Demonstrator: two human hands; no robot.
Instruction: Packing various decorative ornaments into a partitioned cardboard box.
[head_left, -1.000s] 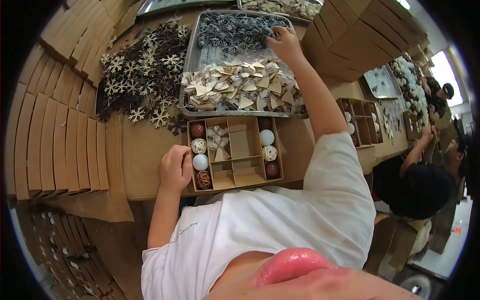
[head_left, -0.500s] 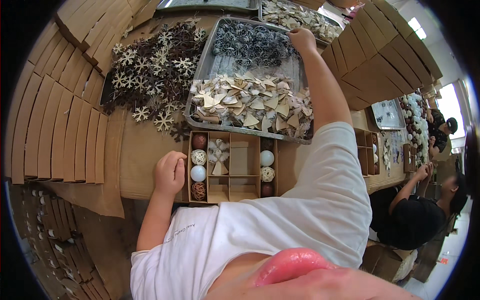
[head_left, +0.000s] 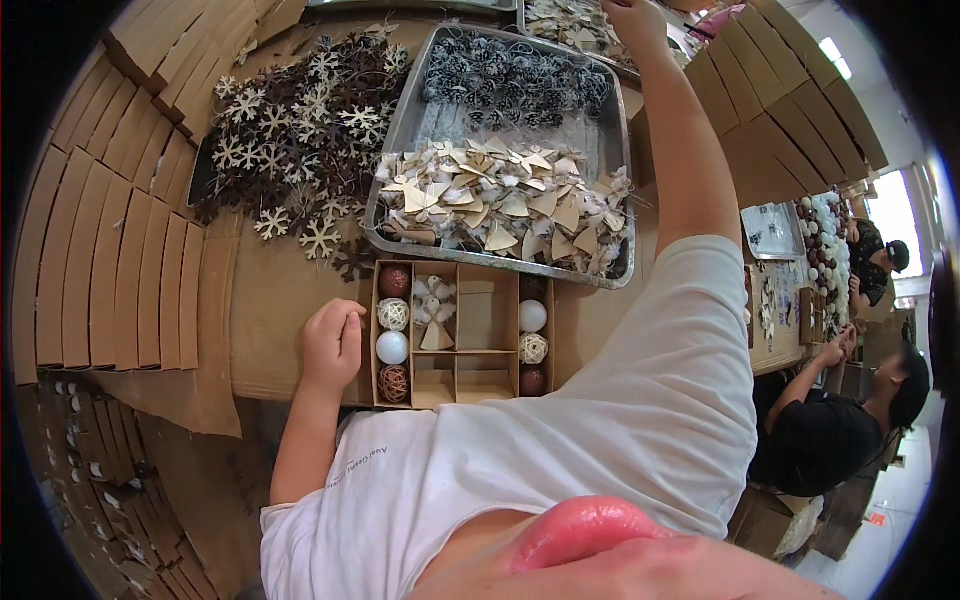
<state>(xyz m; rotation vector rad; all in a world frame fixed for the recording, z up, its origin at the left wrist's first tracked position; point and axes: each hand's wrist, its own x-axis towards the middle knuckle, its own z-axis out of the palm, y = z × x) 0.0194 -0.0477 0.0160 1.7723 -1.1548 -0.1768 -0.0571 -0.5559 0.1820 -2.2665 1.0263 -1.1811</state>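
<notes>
My left hand (head_left: 333,343) rests on the table with its fingers curled, close against the left side of a divided cardboard box (head_left: 487,352). I see nothing in it. Columns of brown, white and woven balls line both sides of the box; a small angel ornament (head_left: 434,312) with a wooden skirt lies in a middle compartment. My right hand (head_left: 637,22) is stretched far forward past the metal tray (head_left: 634,250), near another tray of wooden pieces (head_left: 578,24). The upper picture edge cuts off its fingers. Wooden angel ornaments (head_left: 500,205) and frosted pinecones (head_left: 510,85) fill much of the nearer tray.
Dark and pale snowflake ornaments (head_left: 300,140) are heaped left of the tray. Stacked cardboard boxes stand at left (head_left: 115,265) and far right (head_left: 790,95). Further right, one person in black (head_left: 825,435) sits at the table, another beyond (head_left: 872,265), near a heap of balls (head_left: 823,230).
My right hand has moved from the pinecone tray's far right corner, farther forward and right, to the picture's upper edge. My left hand stays beside the box.
</notes>
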